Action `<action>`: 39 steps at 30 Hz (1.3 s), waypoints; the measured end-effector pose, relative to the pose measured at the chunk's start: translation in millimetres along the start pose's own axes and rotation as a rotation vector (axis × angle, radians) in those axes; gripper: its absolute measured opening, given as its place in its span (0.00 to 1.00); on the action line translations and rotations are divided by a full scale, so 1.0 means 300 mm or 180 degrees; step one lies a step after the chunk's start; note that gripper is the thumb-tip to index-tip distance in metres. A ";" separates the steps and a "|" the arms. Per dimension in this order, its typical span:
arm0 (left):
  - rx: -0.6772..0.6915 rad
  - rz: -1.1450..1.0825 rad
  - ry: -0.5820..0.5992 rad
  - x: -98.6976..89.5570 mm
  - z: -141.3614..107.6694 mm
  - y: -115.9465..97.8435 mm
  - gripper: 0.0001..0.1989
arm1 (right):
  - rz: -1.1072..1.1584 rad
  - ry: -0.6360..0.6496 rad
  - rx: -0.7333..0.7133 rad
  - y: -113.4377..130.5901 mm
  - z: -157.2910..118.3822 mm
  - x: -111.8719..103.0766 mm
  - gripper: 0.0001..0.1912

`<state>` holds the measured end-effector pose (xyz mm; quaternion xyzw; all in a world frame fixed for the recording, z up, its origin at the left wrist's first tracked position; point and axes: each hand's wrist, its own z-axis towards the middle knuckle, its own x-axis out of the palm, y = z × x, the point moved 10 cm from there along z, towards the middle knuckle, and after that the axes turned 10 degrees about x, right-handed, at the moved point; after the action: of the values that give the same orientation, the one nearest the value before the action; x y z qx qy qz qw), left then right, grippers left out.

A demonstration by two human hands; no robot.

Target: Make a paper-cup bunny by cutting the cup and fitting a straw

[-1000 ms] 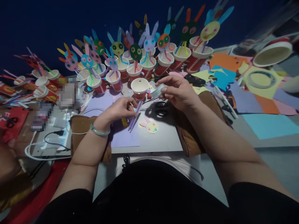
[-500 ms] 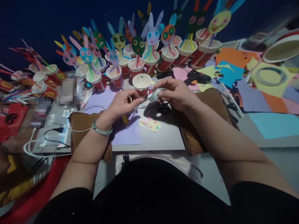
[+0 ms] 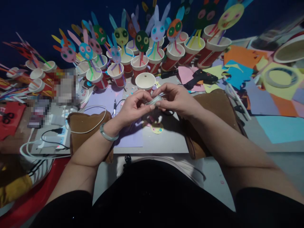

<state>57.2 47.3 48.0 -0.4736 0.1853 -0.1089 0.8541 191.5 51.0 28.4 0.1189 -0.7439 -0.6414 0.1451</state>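
Observation:
Between my two hands is a small, pale, shiny item, which looks like a little roll of clear tape, though blur keeps me from being sure. My right hand grips its right side with thumb and fingers. At its left end, my left hand pinches with thumb and forefinger. Just below, a yellow paper rabbit face lies on the table, its ears blurred and in shadow. An upright paper cup stands right behind my hands.
Paper cups with rabbit figures on bent stems line the back. A black glue gun and coloured paper lie right, a pen by my left wrist. Brown pads flank the work area. A power strip with cables is left.
My left hand has moved right and closed in on the pale item, which has tilted flatter. The pen by my left wrist now shows. My view has shifted slightly.

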 end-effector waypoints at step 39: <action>-0.1060 -0.0456 0.0680 0.046 -0.026 0.048 0.17 | 0.0139 0.0527 0.0041 -0.037 0.005 0.066 0.17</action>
<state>66.7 44.0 29.2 -0.6060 0.2560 -0.1868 0.7296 172.4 43.5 18.3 0.1562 -0.7359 -0.6213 0.2193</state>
